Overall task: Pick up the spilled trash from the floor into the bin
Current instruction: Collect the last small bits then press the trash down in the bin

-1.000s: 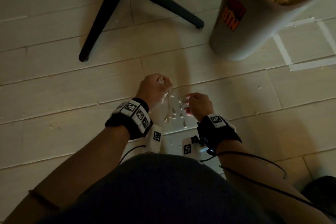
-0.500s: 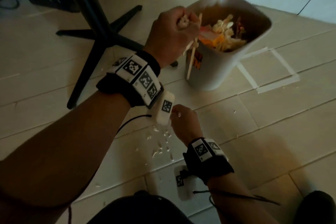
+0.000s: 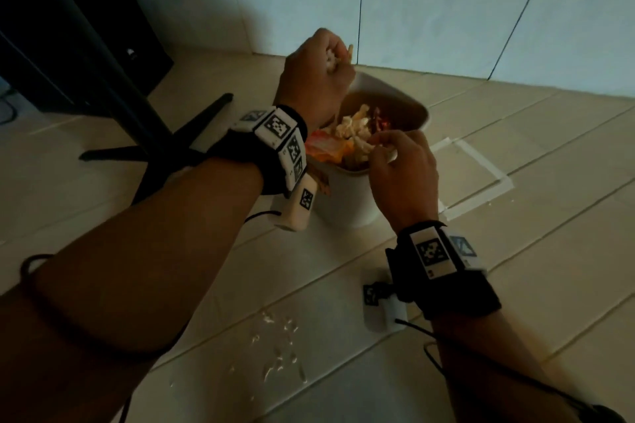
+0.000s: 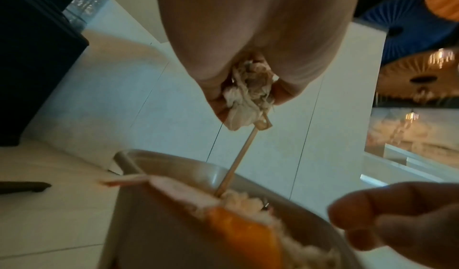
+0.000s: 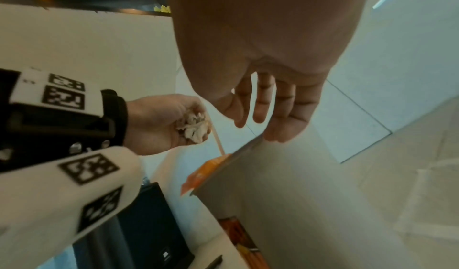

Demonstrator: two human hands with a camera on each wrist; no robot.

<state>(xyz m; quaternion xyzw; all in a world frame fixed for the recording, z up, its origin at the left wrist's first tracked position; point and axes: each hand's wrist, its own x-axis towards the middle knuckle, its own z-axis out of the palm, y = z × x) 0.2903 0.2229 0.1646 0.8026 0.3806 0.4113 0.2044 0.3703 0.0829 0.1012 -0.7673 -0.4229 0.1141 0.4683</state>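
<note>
My left hand (image 3: 330,62) hangs above the white bin (image 3: 347,203), fist closed round a wad of shredded paper scraps (image 4: 246,96) and a thin wooden stick (image 4: 236,155). The stick's lower end reaches down into the bin's heaped trash (image 3: 350,127). My right hand (image 3: 381,146) hovers at the bin's near rim; in the right wrist view its fingers (image 5: 263,106) are straight and hold nothing. Several small pale scraps (image 3: 281,350) lie on the floor between my forearms.
A black stand with splayed legs (image 3: 147,134) is on the floor left of the bin. A dark cabinet (image 3: 68,10) and a pale wall are behind. White tape (image 3: 481,189) marks the floor to the bin's right. An orange wrapper (image 5: 206,170) pokes over the bin's rim.
My left hand rose with the scraps and stick from the floor to above the bin's mouth. My right hand left the floor scraps and came up to the bin's rim.
</note>
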